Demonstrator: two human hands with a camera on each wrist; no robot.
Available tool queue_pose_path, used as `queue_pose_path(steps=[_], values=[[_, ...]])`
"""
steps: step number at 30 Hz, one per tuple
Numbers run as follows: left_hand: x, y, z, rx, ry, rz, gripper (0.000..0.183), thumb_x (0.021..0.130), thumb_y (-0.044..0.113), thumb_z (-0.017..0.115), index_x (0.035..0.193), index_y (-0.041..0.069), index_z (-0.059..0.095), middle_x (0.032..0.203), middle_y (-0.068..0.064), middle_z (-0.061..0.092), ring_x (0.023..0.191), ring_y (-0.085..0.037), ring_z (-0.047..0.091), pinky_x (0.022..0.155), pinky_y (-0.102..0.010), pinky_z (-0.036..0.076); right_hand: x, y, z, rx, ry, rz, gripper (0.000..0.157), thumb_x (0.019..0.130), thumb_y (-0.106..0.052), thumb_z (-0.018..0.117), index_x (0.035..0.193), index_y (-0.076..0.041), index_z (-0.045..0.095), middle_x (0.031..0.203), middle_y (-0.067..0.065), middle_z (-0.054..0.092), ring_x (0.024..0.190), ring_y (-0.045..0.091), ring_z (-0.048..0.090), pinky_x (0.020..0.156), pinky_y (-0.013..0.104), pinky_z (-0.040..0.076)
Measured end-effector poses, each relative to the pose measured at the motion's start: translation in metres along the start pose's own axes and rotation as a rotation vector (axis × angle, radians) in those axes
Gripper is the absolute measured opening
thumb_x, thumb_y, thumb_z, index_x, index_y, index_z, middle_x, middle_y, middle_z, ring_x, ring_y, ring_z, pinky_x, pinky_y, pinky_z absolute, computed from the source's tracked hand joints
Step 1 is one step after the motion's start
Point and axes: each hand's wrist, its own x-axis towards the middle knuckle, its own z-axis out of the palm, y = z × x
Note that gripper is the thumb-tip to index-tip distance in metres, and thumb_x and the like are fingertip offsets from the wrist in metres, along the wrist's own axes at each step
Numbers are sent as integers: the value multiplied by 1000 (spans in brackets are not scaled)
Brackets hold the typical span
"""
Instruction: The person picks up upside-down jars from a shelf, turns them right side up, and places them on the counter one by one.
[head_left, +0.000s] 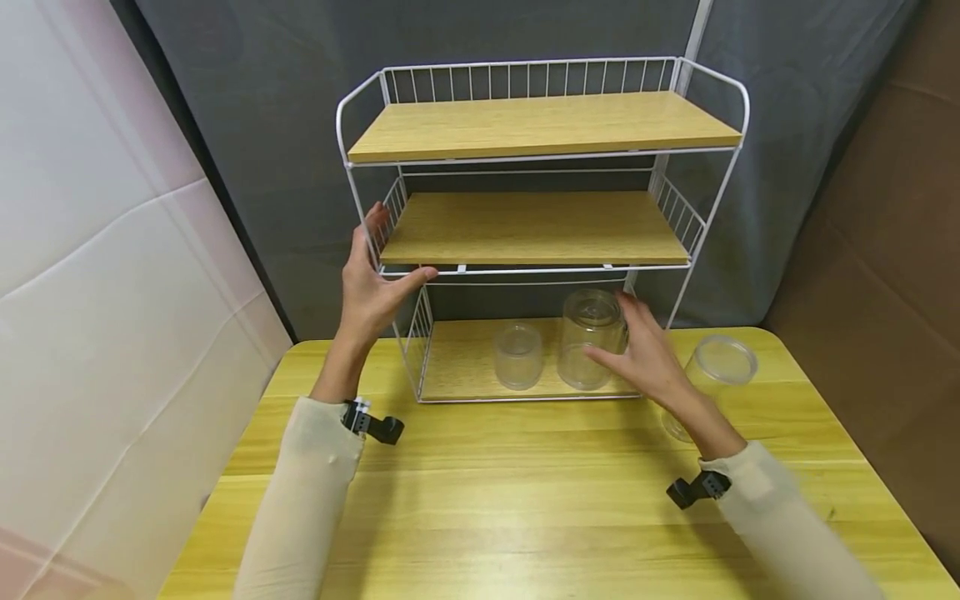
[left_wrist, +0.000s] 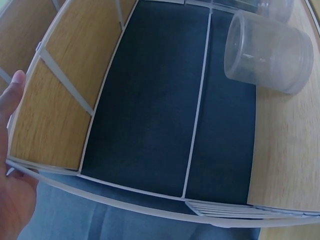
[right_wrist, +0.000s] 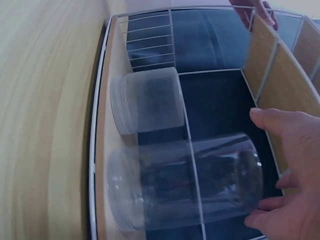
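Note:
A white wire rack with three wooden shelves [head_left: 540, 229] stands on the table. My left hand [head_left: 367, 283] grips its left front post at the middle shelf, thumb over the front rail. On the bottom shelf stand a large clear jar [head_left: 588, 350] and, to its left, a smaller clear jar [head_left: 517, 358]; both seem upside down. My right hand [head_left: 645, 354] is at the large jar's upper right, thumb and fingers spread apart. In the right wrist view the fingertips [right_wrist: 257, 218] lie close by the large jar's top end; whether they touch it is unclear.
Another clear jar [head_left: 723, 362] stands on the table right of the rack, partly behind my right forearm. The wooden table [head_left: 510, 492] extends in front. A grey curtain [head_left: 525, 29] hangs behind, with a white panel [head_left: 112, 250] left and a brown one [head_left: 892, 250] right.

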Motion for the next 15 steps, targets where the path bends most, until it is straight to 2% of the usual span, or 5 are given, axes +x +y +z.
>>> queue_pose_path(steps=[5,11,15], values=[[0,2,0,7,-2,4,98,81,-14,84,160,-12,27,163,-31,36,155,-43,33,130,-50,28,8,2,12,18,63,30,102,84,-32,90,160,8,34,161,35,37,147,53,38,120,68,35],[0,2,1,5,0,4,98,81,-15,83,160,-12,27,163,-32,36,155,-43,33,130,-50,28,16,3,21,48,62,85,106,84,-33,91,161,10,30,162,37,34,148,54,36,122,64,34],[-1,1,0,11,3,8,98,81,-15,84,160,-13,27,163,-32,36,155,-43,33,130,-51,28,21,3,25,54,79,100,105,81,-35,92,159,9,35,159,36,38,146,53,40,121,63,37]])
